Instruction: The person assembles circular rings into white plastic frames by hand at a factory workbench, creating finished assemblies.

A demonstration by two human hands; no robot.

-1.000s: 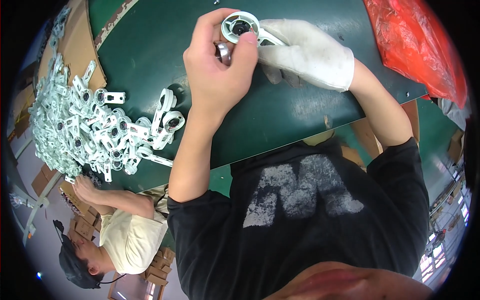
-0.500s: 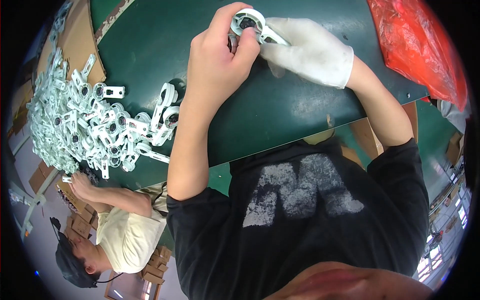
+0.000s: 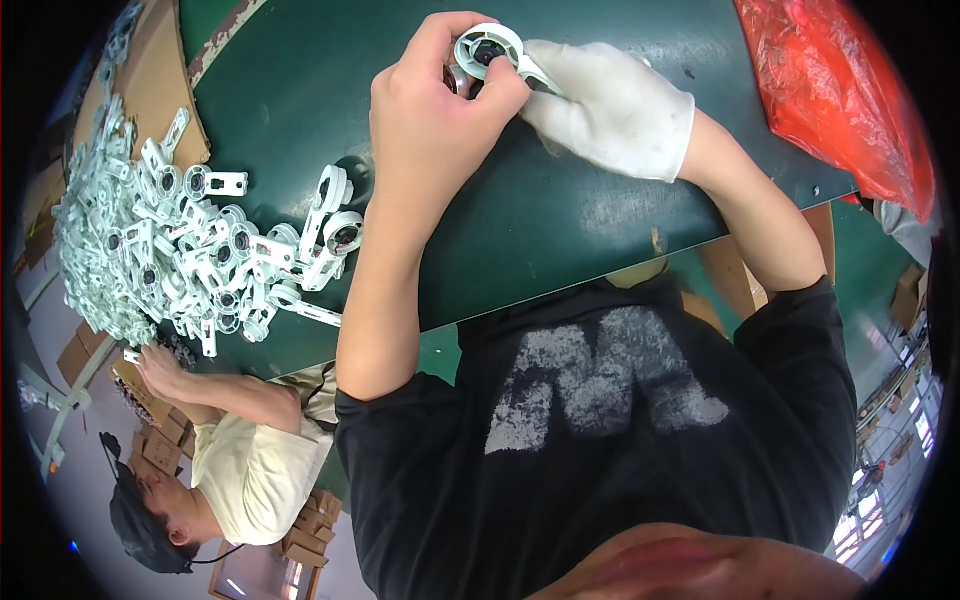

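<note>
- The part [image 3: 488,50] is a pale mint plastic piece: a round ring with thin spokes, a black hub in the middle and a slim arm running off to the right.
- It is held up above the far side of the surface [image 3: 560,230], its ring facing up toward the camera.
- The left hand [image 3: 435,110], bare, grasps the ring, thumb against the front near the hub; a shiny metal piece [image 3: 456,80] also sits within its curled fingers.
- The right hand [image 3: 612,110], in a white glove [image 3: 640,120], grips the arm of the part; its fingertips are partly hidden.
- The surface is dark green and glossy, with scuffs.
- A large pile [image 3: 150,240] of similar mint parts covers its left side, many with black hubs, beside a cardboard sheet [image 3: 170,90].
- A crumpled red bag [image 3: 840,100] lies at the right edge.
- At lower left a co-worker [image 3: 255,475] in a cream shirt and dark cap reaches toward the pile, near stacked brown boxes [image 3: 310,530].
- The floor [image 3: 870,265] is green.
</note>
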